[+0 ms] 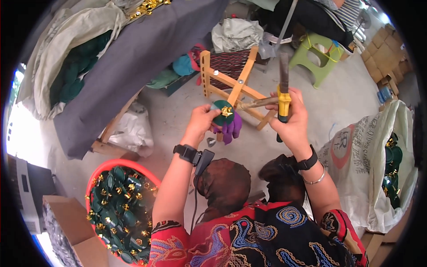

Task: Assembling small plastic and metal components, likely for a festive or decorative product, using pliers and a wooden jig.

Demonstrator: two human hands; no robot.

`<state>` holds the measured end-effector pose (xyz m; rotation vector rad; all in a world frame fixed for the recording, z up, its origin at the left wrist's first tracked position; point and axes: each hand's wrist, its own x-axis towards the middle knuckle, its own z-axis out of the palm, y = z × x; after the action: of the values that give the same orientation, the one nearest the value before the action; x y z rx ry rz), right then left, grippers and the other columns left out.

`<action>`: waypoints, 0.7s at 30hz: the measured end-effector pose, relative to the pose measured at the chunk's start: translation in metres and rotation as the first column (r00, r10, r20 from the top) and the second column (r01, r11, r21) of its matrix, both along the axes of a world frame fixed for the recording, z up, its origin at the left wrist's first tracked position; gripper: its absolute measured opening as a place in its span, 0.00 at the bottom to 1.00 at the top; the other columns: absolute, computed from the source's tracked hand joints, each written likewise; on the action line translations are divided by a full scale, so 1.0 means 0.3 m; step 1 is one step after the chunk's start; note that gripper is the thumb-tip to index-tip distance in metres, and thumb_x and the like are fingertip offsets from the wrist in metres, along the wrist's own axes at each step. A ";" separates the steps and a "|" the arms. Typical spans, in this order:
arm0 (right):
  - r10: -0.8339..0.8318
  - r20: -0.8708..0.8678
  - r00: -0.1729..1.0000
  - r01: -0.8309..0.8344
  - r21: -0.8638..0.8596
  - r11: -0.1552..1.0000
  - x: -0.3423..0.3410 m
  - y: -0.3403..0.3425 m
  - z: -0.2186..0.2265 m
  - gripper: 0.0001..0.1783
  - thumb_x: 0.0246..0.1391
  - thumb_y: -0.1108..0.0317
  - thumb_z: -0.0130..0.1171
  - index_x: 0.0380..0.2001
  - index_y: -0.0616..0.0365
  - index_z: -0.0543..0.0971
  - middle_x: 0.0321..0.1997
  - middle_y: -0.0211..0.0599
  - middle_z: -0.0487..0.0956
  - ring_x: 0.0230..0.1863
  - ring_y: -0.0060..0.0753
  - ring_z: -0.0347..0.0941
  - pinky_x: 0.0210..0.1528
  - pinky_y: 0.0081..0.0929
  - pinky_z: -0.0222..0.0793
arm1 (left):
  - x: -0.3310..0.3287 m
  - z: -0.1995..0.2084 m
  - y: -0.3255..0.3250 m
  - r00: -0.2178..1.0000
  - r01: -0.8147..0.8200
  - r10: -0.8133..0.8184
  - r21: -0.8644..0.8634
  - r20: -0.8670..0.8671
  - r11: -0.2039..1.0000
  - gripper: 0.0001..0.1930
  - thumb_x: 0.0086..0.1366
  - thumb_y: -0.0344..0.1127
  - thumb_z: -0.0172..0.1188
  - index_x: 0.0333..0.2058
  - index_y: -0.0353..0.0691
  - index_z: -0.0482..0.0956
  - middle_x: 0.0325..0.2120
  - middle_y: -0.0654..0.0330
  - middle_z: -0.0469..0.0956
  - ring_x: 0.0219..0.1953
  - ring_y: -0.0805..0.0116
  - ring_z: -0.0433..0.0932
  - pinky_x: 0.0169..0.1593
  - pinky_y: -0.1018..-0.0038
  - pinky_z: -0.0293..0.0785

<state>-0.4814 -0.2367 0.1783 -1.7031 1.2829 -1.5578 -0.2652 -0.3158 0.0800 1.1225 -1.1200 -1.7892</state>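
My left hand pinches a dark green disc with a shiny gold bow-like ornament on its face. Just below the disc hangs a purple glove-like cloth. In my right hand is a tool with a yellow and black handle; its dark, flat metal part points up. A thin brown stick-like piece reaches from that hand toward the disc. Whether it belongs to the same tool, I cannot tell. Both hands are apart, above a folding wooden stool frame.
A red tub full of green discs with gold ornaments stands at lower left. White sacks holding more discs are at right and upper left. A grey cloth-covered table is at left, a green plastic stool at far right, near another person.
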 end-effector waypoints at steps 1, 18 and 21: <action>0.015 -0.048 0.999 -0.016 -0.014 1.000 0.008 -0.008 0.011 0.30 0.31 0.82 0.54 0.46 0.67 0.70 0.47 0.39 0.63 0.46 0.31 0.69 0.47 0.26 0.75 | -0.014 -0.015 -0.020 0.997 -0.037 0.036 0.014 0.065 0.999 0.09 0.62 0.34 0.56 0.35 0.33 0.76 0.21 0.59 0.78 0.16 0.72 0.76 0.15 0.81 0.66; 0.194 -0.591 0.783 -0.232 0.012 0.973 0.133 -0.128 0.062 0.24 0.31 0.81 0.55 0.39 0.71 0.69 0.45 0.50 0.64 0.43 0.52 0.66 0.43 0.33 0.68 | -0.094 -0.007 -0.005 0.862 -0.028 0.476 -0.923 0.173 0.385 0.14 0.50 0.35 0.64 0.36 0.36 0.76 0.22 0.52 0.76 0.27 0.48 0.74 0.33 0.62 0.71; 0.208 -0.612 0.763 -0.267 -0.005 0.964 0.145 -0.145 0.078 0.24 0.32 0.80 0.56 0.40 0.70 0.69 0.45 0.51 0.64 0.43 0.51 0.67 0.44 0.35 0.68 | -0.095 -0.033 0.003 0.904 0.054 0.313 -0.802 0.293 0.595 0.11 0.51 0.34 0.64 0.34 0.39 0.78 0.23 0.53 0.76 0.29 0.50 0.75 0.35 0.62 0.71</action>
<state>-0.4378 -0.2803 0.2017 -2.4468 1.2103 -0.9494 -0.2936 -0.3149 0.0701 0.9614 -1.7876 -0.7188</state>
